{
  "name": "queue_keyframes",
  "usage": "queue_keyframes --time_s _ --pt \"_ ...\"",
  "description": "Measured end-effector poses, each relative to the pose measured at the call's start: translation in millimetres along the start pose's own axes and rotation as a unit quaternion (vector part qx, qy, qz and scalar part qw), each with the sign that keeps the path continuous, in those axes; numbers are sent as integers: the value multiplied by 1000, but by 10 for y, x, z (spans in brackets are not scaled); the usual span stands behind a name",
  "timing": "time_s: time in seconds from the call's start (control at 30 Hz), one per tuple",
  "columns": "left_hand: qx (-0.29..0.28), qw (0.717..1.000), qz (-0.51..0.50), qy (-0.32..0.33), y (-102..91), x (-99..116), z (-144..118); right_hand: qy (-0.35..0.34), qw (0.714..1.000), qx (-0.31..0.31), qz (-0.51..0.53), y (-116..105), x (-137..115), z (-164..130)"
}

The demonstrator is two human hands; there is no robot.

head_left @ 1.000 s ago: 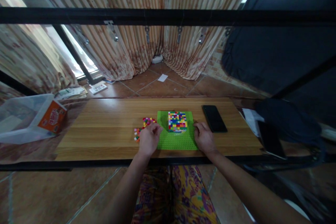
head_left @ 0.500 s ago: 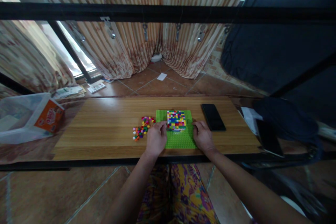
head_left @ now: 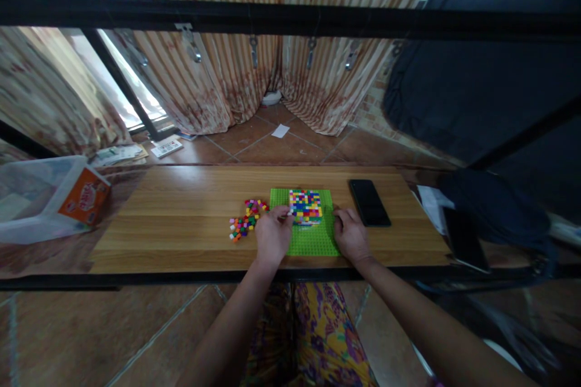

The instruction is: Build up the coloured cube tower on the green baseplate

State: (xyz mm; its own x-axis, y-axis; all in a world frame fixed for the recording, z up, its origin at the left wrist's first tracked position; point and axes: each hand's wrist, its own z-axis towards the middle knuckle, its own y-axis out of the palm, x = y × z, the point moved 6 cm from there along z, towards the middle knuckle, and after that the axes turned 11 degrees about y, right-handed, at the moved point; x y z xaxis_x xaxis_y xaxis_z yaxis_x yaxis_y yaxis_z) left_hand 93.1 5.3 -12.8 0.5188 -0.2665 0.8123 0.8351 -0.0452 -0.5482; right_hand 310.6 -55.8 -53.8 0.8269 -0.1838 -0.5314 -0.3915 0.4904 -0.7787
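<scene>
A green studded baseplate (head_left: 313, 245) lies on the wooden table. On its upper middle stands a many-coloured block of small toy bricks (head_left: 305, 204), several layers high. My left hand (head_left: 273, 233) is over the baseplate's left edge, thumb and forefinger pinched on a tiny whitish toy brick at the block's left side. At the right edge of the baseplate my right hand (head_left: 351, 234) rests with curled fingers, closed at that edge; its fingertips are partly hidden. Left of my left hand lies a pile of loose coloured bricks (head_left: 242, 227), partly covered by that hand.
A black phone (head_left: 370, 202) lies on the table (head_left: 181, 217) beyond my right hand. A second dark phone (head_left: 465, 239) and a dark blue bag (head_left: 494, 205) are past the right end. A clear plastic bin (head_left: 45, 193) stands at the left. A black bar (head_left: 290, 17) crosses ahead.
My left hand has moved slightly to the right, bringing its fingertips up against the left side of the brick block. My right hand stays at the baseplate's edge.
</scene>
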Motion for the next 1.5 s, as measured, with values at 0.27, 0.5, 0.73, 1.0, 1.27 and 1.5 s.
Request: queue_keyframes --time_s 0.27,0.5,0.73,1.0,1.27,1.5 --pt "24 995 -97 -12 54 -82 40 -3 1000 8 0 0 7 -2" --pt "9 997 -71 -3 59 -63 28 -1 1000 8 -4 -5 9 -6" --pt "-36 999 -13 -22 -3 34 13 -11 1000 11 -7 1 4 -9" --pt "-49 999 17 -15 -47 73 -11 -20 1000 9 -5 10 27 -10" --pt "-80 991 107 6 -31 152 42 -13 1000 8 -5 13 21 -12" --pt "-77 991 109 24 -31 138 76 -10 1000 9 -4 8 17 -14"
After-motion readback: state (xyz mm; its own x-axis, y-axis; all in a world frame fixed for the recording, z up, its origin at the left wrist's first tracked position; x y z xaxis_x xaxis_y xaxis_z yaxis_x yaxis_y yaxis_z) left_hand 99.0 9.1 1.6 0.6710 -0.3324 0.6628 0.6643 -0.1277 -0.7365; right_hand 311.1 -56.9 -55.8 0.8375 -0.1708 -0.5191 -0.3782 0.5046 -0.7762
